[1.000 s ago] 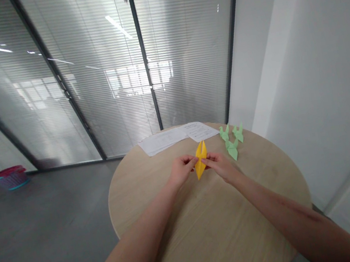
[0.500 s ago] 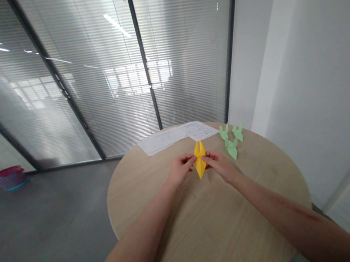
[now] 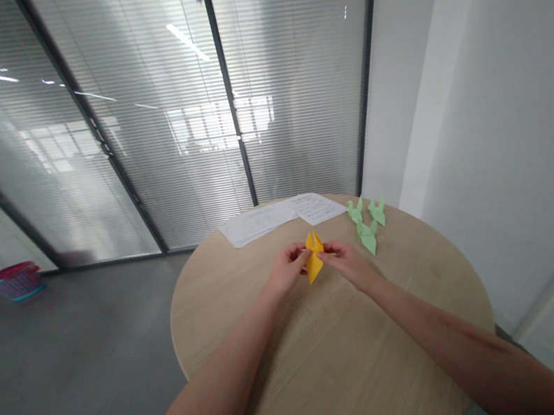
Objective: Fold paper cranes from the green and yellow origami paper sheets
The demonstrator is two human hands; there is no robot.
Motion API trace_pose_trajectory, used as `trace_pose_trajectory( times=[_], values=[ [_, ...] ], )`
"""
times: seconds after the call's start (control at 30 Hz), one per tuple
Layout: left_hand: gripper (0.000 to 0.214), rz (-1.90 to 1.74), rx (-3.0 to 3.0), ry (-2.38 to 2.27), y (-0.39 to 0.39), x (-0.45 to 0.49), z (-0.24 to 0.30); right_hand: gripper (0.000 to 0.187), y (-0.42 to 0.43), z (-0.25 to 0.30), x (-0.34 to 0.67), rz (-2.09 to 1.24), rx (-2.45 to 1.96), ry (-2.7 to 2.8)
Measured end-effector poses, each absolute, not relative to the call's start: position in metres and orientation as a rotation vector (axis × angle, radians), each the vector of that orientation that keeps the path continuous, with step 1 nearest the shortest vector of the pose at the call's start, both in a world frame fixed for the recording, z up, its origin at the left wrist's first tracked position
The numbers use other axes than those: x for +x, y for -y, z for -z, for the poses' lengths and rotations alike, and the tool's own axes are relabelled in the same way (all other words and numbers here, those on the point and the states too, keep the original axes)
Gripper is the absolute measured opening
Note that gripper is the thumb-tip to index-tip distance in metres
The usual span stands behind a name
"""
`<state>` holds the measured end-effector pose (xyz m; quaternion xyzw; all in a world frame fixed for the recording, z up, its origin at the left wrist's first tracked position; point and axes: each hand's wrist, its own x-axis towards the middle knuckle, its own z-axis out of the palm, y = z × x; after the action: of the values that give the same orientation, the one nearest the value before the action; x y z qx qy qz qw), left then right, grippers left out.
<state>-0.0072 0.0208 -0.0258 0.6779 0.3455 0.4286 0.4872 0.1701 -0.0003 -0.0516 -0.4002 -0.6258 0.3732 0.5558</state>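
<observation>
A folded yellow paper piece point(image 3: 314, 258) with two pointed tips is held just above the round wooden table point(image 3: 334, 361), towards its far side. My left hand point(image 3: 287, 269) pinches its left side with fingers closed. My right hand point(image 3: 345, 261) pinches its right side, fingers closed too. The paper's lower point aims towards me. Both forearms stretch across the table from the near edge.
Three folded green paper figures point(image 3: 367, 221) lie to the right of my hands. White printed sheets point(image 3: 278, 216) lie at the table's far edge. Glass partitions with blinds stand behind. A red basket point(image 3: 11, 280) sits on the grey floor at far left.
The yellow paper looks shorter now: its two upper tips have come down and closer to my fingers. Both hands stay in almost the same spot.
</observation>
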Motion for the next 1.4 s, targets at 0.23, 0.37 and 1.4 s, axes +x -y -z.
trace_pose_trajectory(
  times=[0.23,0.37,1.4],
  values=[
    [0.039,-1.036,1.632,-0.818,-0.022,-0.006,0.027,0.029,0.003,0.048,0.169,-0.905,-0.964,1.473],
    [0.038,-1.027,1.662,-0.854,-0.025,-0.006,0.030,0.028,0.006,0.045,0.168,-0.897,-0.974,1.494],
    [0.039,-1.151,1.944,-0.830,-0.025,-0.003,0.036,0.039,0.005,0.051,0.161,-1.164,-0.805,1.400]
  ],
)
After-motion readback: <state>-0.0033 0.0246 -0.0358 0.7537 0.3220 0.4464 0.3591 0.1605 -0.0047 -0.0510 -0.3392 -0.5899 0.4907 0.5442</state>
